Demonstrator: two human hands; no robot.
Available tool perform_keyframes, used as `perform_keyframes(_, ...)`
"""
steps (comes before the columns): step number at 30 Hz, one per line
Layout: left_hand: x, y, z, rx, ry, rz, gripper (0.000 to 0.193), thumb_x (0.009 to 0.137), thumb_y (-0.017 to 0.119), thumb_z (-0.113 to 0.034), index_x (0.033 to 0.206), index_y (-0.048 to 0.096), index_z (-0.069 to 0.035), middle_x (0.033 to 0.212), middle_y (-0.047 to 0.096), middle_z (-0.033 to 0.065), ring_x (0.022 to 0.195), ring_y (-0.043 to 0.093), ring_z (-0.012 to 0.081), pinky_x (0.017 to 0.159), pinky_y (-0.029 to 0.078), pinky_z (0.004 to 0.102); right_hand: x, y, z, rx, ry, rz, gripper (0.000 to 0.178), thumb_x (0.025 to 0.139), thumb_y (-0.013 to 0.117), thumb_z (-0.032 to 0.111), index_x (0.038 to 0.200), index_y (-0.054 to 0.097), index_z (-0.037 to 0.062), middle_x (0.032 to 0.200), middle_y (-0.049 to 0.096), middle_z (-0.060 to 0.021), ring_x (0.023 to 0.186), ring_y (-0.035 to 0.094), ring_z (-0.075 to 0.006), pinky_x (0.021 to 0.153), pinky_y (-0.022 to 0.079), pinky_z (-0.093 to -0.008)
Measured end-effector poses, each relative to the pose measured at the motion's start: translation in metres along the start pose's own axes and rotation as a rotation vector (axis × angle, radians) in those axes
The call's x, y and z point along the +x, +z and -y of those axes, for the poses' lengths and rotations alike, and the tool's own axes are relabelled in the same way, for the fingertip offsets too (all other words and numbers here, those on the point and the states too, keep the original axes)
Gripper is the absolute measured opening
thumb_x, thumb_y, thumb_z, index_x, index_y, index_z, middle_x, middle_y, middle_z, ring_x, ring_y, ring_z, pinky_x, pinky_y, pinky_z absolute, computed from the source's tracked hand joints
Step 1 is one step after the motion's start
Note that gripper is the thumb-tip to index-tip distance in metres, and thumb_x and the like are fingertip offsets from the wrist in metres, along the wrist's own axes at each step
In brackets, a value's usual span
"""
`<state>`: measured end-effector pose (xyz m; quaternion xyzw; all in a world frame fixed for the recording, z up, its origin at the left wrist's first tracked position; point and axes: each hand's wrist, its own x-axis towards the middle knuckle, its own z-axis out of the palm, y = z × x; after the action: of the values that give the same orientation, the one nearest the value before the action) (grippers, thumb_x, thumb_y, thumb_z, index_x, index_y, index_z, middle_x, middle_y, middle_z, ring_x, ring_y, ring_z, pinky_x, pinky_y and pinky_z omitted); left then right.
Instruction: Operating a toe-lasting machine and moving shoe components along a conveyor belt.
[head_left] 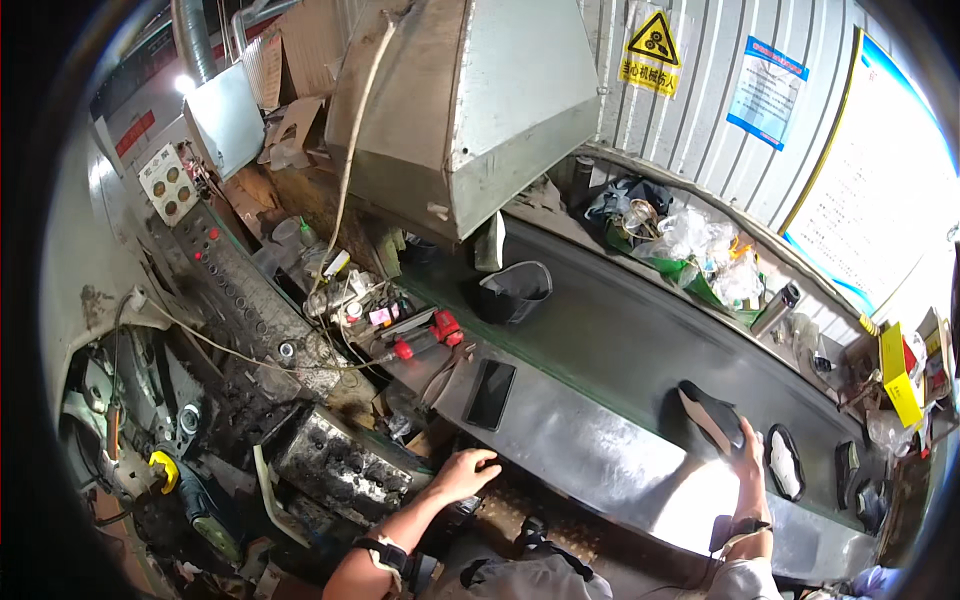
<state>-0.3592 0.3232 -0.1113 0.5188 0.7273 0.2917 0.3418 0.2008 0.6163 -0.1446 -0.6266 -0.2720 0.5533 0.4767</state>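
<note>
My right hand [742, 452] grips one end of a dark shoe [716, 418] with a pale strip along its side, over the near edge of the dark conveyor belt [620, 350]. Just right of that hand lies a black-rimmed shoe piece [785, 462] with a white middle. Farther right are more dark shoe pieces [849, 472]. My left hand [466, 474] is empty, its fingers loosely bent and apart, beside the front edge of the metal ledge [590, 450]. On the ledge beyond it lies a black phone [491, 395].
A large metal hood [460, 120] overhangs the belt, with a black open-topped container [515, 292] below. Plastic bags [700, 245] line the back side. At left are a control panel [235, 280], a red tool [446, 327] and dirty machinery [340, 465]. A yellow box [900, 375] stands far right.
</note>
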Motion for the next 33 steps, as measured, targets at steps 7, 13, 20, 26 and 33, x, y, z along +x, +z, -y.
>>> perform_keyframes(7, 0.189, -0.017, -0.052, -0.069, 0.055, 0.097, 0.044, 0.085, 0.070, -0.017, 0.125, 0.063, -0.001, 0.116, 0.067, 0.0239, 0.105, 0.068, 0.0341, 0.091, 0.054, 0.0429, 0.034, -0.063, -0.071, -0.444, -0.944, -0.410, 0.082, 0.088, 0.065, 0.006, 0.158, 0.022, 0.0089, 0.110, 0.067, -0.0176, 0.085, 0.062, -0.0162, 0.077, 0.052, -0.0290)
perform_keyframes(13, 0.352, -0.050, -0.042, 0.836, 0.225, -0.346, 0.097, 0.073, 0.081, -0.015, 0.155, 0.029, -0.017, 0.147, 0.045, 0.0227, 0.132, 0.049, 0.0392, 0.114, 0.023, 0.0664, -0.112, 0.166, -0.088, -0.150, -0.145, 0.637, 0.098, 0.094, 0.059, -0.007, 0.159, -0.006, 0.0296, 0.110, 0.068, -0.0245, 0.096, 0.071, -0.0291, 0.087, 0.059, -0.0420)
perform_keyframes(20, 0.443, -0.005, -0.134, -0.021, 0.332, 0.606, 0.046, 0.074, 0.080, -0.037, 0.103, 0.074, -0.001, 0.109, 0.072, 0.0163, 0.103, 0.067, 0.0335, 0.095, 0.050, 0.0391, -0.099, 0.248, -0.055, 0.426, 0.482, 0.439, 0.123, 0.090, 0.071, 0.005, 0.142, -0.024, 0.0622, 0.160, 0.026, -0.0159, 0.142, 0.034, -0.0379, 0.105, 0.034, -0.0732)
perform_keyframes(26, 0.577, -0.067, 0.045, 0.046, -0.338, -0.439, 0.116, 0.069, 0.085, -0.028, 0.158, 0.013, -0.011, 0.155, 0.027, 0.0311, 0.143, 0.026, 0.0467, 0.119, 0.024, 0.0512, -0.096, 0.277, -0.050, 0.605, 0.559, 0.343, 0.068, 0.104, 0.044, 0.010, 0.158, 0.009, 0.0304, 0.156, 0.030, -0.0205, 0.138, 0.039, -0.0413, 0.105, 0.041, -0.0676)
perform_keyframes(33, 0.514, -0.037, -0.006, 0.437, -0.184, -0.371, 0.101, 0.066, 0.079, -0.014, 0.154, 0.032, -0.024, 0.150, 0.032, 0.0246, 0.140, 0.030, 0.0469, 0.116, 0.031, 0.0507, -0.121, 0.207, -0.044, 0.636, 0.490, 0.283, 0.066, 0.102, 0.049, 0.034, 0.158, 0.017, 0.0232, 0.156, 0.035, -0.0151, 0.142, 0.036, -0.0361, 0.111, 0.031, -0.0659)
